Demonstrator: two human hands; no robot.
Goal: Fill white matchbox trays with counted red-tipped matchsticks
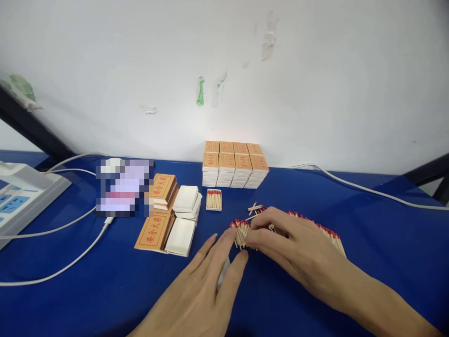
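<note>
A heap of red-tipped matches (326, 231) lies on the blue table (386, 243) at centre right. My right hand (287, 243) rests on the heap, its fingers pinched on a small bundle of matches (240, 231) at the heap's left end. My left hand (210, 276) lies flat beside it with fingers stretched out, their tips touching that bundle. A white object (223, 274) shows between its fingers. A small open tray filled with matches (213, 200) sits just beyond.
A block of stacked orange matchboxes (234, 164) stands by the wall. Orange sleeves (156, 222) and white inner trays (185, 215) are piled at left centre. A white power strip (21, 196) and white cables (70, 224) lie at far left.
</note>
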